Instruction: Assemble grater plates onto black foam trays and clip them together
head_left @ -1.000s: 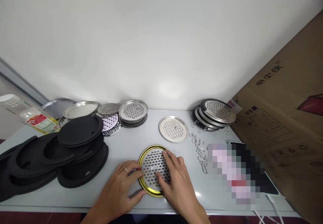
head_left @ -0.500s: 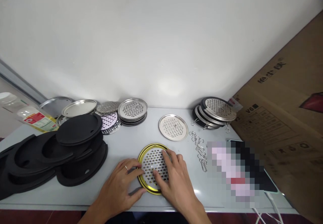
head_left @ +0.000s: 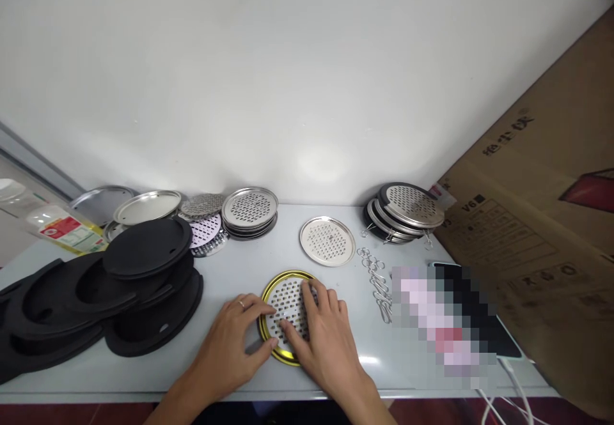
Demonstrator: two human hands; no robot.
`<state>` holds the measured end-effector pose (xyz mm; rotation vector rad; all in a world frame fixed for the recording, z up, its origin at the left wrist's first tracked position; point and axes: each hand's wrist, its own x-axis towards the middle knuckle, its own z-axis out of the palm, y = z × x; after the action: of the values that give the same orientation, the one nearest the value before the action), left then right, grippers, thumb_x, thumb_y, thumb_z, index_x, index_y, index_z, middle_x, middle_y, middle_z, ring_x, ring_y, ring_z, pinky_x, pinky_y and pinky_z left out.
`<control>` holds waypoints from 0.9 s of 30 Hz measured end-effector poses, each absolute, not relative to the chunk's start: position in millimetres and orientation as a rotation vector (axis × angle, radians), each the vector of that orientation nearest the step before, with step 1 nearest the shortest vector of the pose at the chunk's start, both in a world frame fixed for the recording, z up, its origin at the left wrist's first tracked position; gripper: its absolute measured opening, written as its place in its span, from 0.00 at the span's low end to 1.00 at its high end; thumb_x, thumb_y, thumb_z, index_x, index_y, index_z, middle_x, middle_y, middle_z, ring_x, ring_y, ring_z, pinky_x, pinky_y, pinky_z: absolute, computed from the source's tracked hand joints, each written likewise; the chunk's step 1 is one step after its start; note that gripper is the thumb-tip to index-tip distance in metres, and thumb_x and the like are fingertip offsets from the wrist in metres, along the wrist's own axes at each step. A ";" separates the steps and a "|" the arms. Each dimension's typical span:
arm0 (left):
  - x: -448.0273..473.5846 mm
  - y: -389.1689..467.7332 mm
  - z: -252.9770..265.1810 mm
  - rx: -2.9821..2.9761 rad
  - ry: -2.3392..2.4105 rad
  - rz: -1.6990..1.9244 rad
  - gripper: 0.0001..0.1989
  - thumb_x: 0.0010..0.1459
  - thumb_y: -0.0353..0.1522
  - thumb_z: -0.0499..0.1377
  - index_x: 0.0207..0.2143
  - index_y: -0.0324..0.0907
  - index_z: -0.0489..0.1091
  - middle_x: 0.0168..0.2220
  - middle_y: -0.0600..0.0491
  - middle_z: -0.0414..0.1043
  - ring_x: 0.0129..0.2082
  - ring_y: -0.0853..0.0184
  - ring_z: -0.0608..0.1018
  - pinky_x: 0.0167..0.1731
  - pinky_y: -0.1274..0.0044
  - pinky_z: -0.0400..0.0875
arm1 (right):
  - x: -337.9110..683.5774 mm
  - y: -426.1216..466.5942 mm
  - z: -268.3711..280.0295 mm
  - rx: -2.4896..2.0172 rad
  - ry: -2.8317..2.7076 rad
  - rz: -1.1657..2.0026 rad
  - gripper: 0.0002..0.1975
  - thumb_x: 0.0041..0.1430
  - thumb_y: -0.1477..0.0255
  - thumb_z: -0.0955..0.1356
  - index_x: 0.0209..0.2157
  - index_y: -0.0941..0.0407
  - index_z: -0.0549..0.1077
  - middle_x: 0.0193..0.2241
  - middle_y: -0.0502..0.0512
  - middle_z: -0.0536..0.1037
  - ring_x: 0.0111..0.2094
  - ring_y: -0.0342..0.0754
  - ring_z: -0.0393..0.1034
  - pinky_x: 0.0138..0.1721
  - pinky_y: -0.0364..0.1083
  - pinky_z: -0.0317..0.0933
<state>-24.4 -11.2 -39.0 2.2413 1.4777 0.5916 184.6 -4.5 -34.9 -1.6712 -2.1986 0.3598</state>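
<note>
Left fingers (head_left: pixel 259 310) and right fingers (head_left: pixel 309 300) arch over one disc (head_left: pixel 284 305).

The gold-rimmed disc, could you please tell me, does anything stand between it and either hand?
Nothing visible does: the left hand touches the gold-rimmed disc on its left side, and the right hand rests on its right. The pale perforated disc lies beyond it, clear of both hands.
</note>
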 end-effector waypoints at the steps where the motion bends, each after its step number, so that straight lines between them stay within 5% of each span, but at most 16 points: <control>1: -21.2 -7.7 -35.0 2.211 1.493 0.554 0.17 0.54 0.31 0.64 0.46 0.48 0.71 0.47 0.50 0.74 0.48 0.56 0.75 0.50 0.61 0.70 | 186.6 -4.7 -34.9 -1.662 -2.212 0.365 0.30 0.65 0.61 0.67 0.63 0.61 0.62 0.58 0.67 0.70 0.51 0.64 0.64 0.48 0.61 0.62; 7: -10.9 14.3 -9.4 2.119 1.469 0.360 0.15 0.47 0.27 0.64 0.39 0.46 0.69 0.38 0.54 0.74 0.43 0.59 0.74 0.44 0.66 0.66 | 203.2 -7.0 -33.7 -1.567 -2.255 0.517 0.39 0.60 0.59 0.70 0.67 0.57 0.55 0.63 0.62 0.67 0.54 0.64 0.62 0.52 0.63 0.59; 17: -6.5 31.2 7.0 2.223 1.455 0.115 0.15 0.44 0.31 0.66 0.36 0.46 0.68 0.36 0.57 0.74 0.38 0.60 0.75 0.40 0.68 0.62 | 207.3 -10.4 -44.8 -1.503 -2.190 0.509 0.51 0.54 0.55 0.72 0.69 0.60 0.45 0.67 0.72 0.58 0.60 0.68 0.60 0.57 0.67 0.54; 27: -5.4 32.1 -2.5 2.425 1.428 0.063 0.30 0.48 0.31 0.68 0.55 0.47 0.68 0.58 0.45 0.71 0.54 0.52 0.75 0.53 0.59 0.67 | 213.7 -9.7 -51.7 -1.437 -2.025 0.560 0.58 0.50 0.55 0.70 0.70 0.62 0.34 0.64 0.74 0.60 0.58 0.70 0.64 0.56 0.68 0.59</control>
<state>-5.4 32.1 -2.5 2.4246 1.4277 0.0629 213.7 -9.7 -51.7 -1.4373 -2.0247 0.5596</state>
